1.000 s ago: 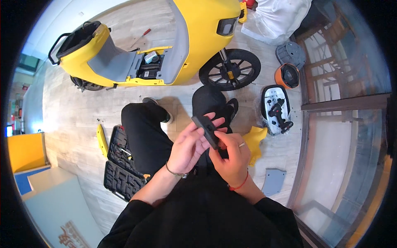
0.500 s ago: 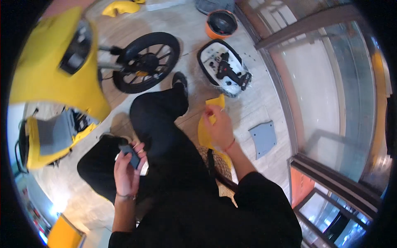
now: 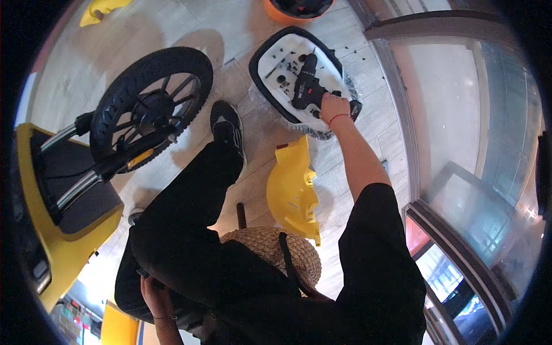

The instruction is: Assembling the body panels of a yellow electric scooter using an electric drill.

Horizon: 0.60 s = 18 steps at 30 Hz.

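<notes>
The right hand (image 3: 334,107) closes around the handle of a black cordless drill (image 3: 307,87) lying in a white black-rimmed plastic tray (image 3: 275,56) on the floor. The left hand (image 3: 154,295) sits low beside the thigh, seemingly curled around something dark, though I cannot tell.

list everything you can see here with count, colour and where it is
drill: 1, black, in the white tray, under the right hand
tray: 1, white with black rim, on the floor at top centre, small dark parts scattered in it
fender: 1, yellow, on the floor below the tray
scooter: 1, yellow and black, at left
wheel: 1, black, at the scooter's front
stool: 1, woven tan, under the person
bowl: 1, orange, top edge
yellow part: 1, top left on the floor
shoe: 1, black, centre
right hand: on the drill
left hand: low at left beside the thigh, contents hidden
</notes>
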Motion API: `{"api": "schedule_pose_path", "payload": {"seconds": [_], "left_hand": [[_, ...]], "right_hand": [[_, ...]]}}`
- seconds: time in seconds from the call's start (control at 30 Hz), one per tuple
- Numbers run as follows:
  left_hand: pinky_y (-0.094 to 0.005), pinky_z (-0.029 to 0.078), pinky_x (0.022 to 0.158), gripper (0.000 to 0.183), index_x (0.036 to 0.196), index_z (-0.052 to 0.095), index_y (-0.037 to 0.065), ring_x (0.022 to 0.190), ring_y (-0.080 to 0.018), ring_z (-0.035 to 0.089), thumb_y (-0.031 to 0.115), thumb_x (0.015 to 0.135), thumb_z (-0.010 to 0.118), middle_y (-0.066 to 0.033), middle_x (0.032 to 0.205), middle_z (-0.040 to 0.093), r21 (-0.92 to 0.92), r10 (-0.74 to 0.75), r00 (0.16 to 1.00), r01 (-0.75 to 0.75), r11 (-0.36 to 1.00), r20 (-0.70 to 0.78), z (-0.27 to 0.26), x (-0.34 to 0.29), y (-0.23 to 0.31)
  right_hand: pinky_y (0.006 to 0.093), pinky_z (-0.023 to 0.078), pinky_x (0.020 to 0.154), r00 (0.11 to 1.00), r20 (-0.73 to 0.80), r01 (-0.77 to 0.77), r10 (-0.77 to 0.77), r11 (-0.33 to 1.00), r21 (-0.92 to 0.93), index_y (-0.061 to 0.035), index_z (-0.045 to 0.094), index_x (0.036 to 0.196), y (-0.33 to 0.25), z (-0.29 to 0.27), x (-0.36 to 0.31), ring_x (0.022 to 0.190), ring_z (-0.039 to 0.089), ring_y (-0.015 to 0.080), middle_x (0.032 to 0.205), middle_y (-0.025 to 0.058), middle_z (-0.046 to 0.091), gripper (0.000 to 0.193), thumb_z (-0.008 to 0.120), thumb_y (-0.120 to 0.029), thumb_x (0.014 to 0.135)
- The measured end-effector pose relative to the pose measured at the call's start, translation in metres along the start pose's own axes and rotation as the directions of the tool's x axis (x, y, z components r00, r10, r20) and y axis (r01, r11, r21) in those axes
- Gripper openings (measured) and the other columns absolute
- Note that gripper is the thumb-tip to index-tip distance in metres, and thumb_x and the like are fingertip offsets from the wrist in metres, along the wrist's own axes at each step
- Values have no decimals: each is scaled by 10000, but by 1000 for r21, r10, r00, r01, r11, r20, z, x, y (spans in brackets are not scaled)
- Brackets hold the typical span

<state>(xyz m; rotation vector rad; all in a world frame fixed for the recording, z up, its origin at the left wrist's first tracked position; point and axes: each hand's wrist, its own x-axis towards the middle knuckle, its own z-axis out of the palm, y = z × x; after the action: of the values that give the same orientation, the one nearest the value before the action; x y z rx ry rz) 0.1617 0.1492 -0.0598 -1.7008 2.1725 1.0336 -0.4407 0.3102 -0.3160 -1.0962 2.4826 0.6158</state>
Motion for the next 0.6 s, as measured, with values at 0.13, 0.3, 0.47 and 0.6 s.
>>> {"api": "schedule_pose_path", "payload": {"seconds": [0.13, 0.3, 0.47, 0.6], "left_hand": [[-375, 437, 934, 300, 1079, 581, 28, 1094, -320, 545, 68, 786, 632, -173, 1140, 577, -642, -342, 934, 324, 695, 100, 10, 3, -9], [-408, 427, 929, 372, 1121, 581, 24, 1118, -362, 528, 129, 771, 648, -180, 1174, 570, -378, -207, 969, 243, 893, 133, -1, 13, -3], [-420, 408, 956, 409, 1147, 570, 13, 1137, -373, 514, 181, 782, 648, -180, 1206, 563, 210, 84, 987, -113, 971, 139, -7, 25, -4], [-413, 413, 953, 407, 1156, 566, 8, 1139, -374, 510, 203, 806, 634, -185, 1197, 564, 162, 120, 989, -132, 978, 86, -3, 33, -6]], "right_hand": [[410, 501, 764, 979, 204, -8, -18, 992, 125, -51, 566, 965, 7, -16, 3, 811, 670, 293, 843, 114, 680, 354, 675, -282, 720], [416, 498, 754, 994, -40, -87, 98, 975, 203, -44, 552, 948, 25, -34, -37, 772, 661, 320, 812, 158, 668, 369, 676, -307, 721], [477, 494, 731, 899, 49, -419, 435, 822, 385, -34, 531, 969, 38, -19, -80, 782, 644, 387, 826, 204, 663, 437, 639, -400, 756], [483, 492, 737, 791, 175, -589, 586, 652, 477, -34, 522, 1005, 34, 29, -104, 821, 642, 393, 858, 217, 662, 488, 640, -435, 753]]}}
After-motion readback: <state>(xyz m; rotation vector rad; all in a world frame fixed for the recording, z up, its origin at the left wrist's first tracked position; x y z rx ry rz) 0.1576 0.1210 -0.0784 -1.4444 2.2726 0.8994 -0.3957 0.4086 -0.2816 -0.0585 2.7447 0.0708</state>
